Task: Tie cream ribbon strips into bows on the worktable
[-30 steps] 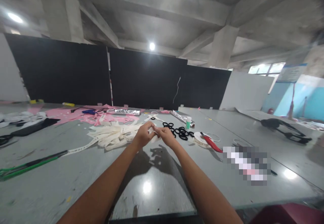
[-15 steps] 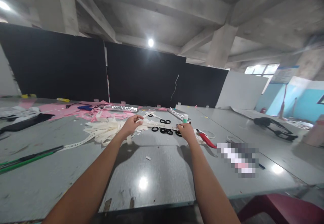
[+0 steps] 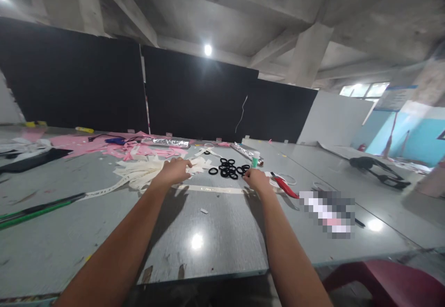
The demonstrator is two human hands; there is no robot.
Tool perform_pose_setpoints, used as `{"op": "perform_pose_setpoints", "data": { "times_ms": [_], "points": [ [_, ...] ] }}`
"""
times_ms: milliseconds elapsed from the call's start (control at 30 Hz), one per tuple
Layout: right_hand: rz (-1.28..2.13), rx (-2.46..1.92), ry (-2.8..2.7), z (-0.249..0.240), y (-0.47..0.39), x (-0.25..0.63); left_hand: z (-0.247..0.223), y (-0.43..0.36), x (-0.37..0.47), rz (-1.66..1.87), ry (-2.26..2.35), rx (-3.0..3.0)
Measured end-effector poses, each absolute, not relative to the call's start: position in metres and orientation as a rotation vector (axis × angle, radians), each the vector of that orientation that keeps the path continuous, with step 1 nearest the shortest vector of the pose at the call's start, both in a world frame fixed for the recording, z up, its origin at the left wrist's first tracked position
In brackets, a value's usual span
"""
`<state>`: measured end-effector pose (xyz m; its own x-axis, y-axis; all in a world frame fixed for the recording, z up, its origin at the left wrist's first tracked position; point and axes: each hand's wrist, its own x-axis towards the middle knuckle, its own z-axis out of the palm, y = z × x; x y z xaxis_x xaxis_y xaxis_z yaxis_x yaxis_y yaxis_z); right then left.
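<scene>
A cream printed ribbon (image 3: 212,189) lies across the grey table between my two hands. My left hand (image 3: 174,172) is over the right side of a pile of cream strips (image 3: 141,172), its fingers bent and apart, with nothing visible in them. At the right end of the ribbon, my right hand (image 3: 256,178) has its fingers pressed together beside a cluster of black rings (image 3: 227,168); what they hold, if anything, is hidden. A glue stick (image 3: 255,159) with a white cap stands just behind that hand. Red-handled scissors (image 3: 286,188) rest to its right.
Pink sheets (image 3: 83,145) and foil-wrapped pieces (image 3: 170,143) lie at the back. A green and black tool (image 3: 41,210) is at the left. Black straps (image 3: 378,172) and a pixelated object (image 3: 327,212) lie right. A dark red chair (image 3: 382,281) stands at the lower right.
The ribbon, stretched between both hands before, now lies lower on the table. My left hand has moved slightly left and come away from it. More black rings show.
</scene>
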<state>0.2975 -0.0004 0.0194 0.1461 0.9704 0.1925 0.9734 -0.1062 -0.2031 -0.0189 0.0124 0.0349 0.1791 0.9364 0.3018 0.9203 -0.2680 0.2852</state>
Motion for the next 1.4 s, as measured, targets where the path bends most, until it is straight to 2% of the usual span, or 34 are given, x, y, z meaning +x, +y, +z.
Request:
{"op": "perform_pose_setpoints", "data": {
  "times_ms": [133,333,433,633,933,1200,1300,1400],
  "points": [
    [0.188,-1.777,-2.208,0.014,-0.002,0.271,0.021,0.002,0.021,0.709,1.547,2.473],
    [0.330,-1.891,-2.340,0.000,-0.001,0.263,-0.018,0.008,0.041,0.635,1.557,2.414],
    [0.426,-1.781,-2.393,-0.001,0.001,0.264,-0.023,0.014,0.038,0.580,1.462,2.382],
    [0.827,-1.290,-2.238,0.012,-0.006,0.257,-0.011,0.017,0.038,0.716,0.977,2.240],
    [1.526,-0.607,-1.608,0.038,-0.031,0.249,0.042,-0.013,0.029,0.841,0.648,1.529],
    [1.466,-0.206,-1.128,0.086,-0.025,0.213,0.099,-0.028,0.028,0.869,0.496,1.527],
    [1.418,-0.196,-1.115,0.095,-0.022,0.201,0.101,-0.021,0.032,0.977,0.447,1.387],
    [1.380,-0.267,-1.104,0.087,-0.018,0.196,0.090,-0.016,0.029,0.896,0.439,1.304]
  ]
}}
